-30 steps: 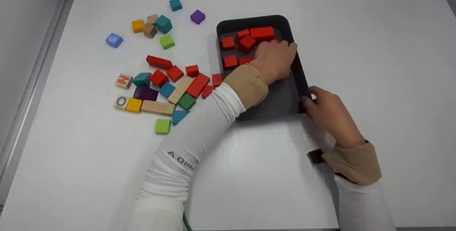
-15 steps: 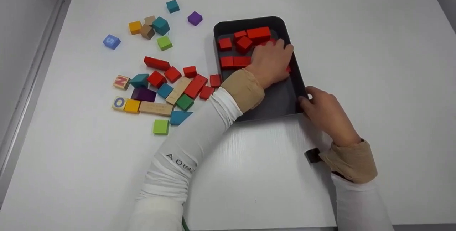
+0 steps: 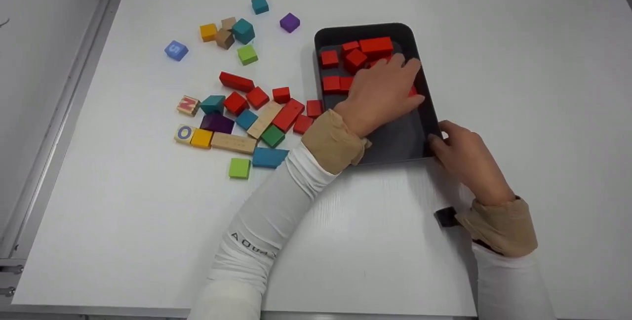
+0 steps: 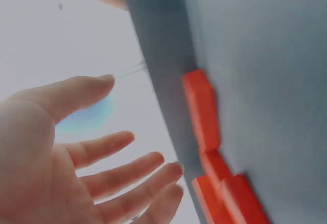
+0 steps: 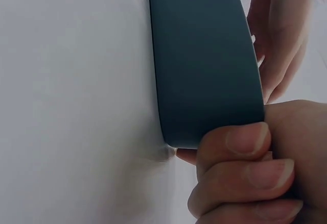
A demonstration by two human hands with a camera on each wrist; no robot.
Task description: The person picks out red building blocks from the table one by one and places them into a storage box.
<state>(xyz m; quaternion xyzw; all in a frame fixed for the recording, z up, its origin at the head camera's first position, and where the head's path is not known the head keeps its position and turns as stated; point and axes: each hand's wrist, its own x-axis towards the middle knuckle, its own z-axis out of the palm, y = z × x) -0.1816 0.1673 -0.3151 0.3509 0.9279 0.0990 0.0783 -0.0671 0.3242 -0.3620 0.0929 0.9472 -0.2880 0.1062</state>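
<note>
A dark grey tray (image 3: pixel 395 143) sits on the white table, with several red blocks (image 3: pixel 375 47) toward its far end. My left hand (image 3: pixel 382 94) is over the tray, fingers spread and thumb held apart. In the left wrist view its palm is bare, and red blocks (image 4: pixel 202 112) lie along the tray wall beyond the fingertips. My right hand (image 3: pixel 466 159) grips the tray's near right corner, thumb at the rim. The right wrist view shows its curled fingers (image 5: pixel 245 175) against the tray's outer wall (image 5: pixel 204 60).
Left of the tray lie mixed wooden blocks, among them a long red block (image 3: pixel 236 82), a purple block (image 3: pixel 217 123) and a blue block (image 3: pixel 269 157). Farther back are a teal cube (image 3: pixel 259 5) and a purple cube (image 3: pixel 290 22). A small black piece (image 3: pixel 446 217) is by the right wrist.
My left hand's fingers have straightened and spread, its thumb now out to the side. The red blocks under it stay in the tray. My right hand keeps its grip on the corner.
</note>
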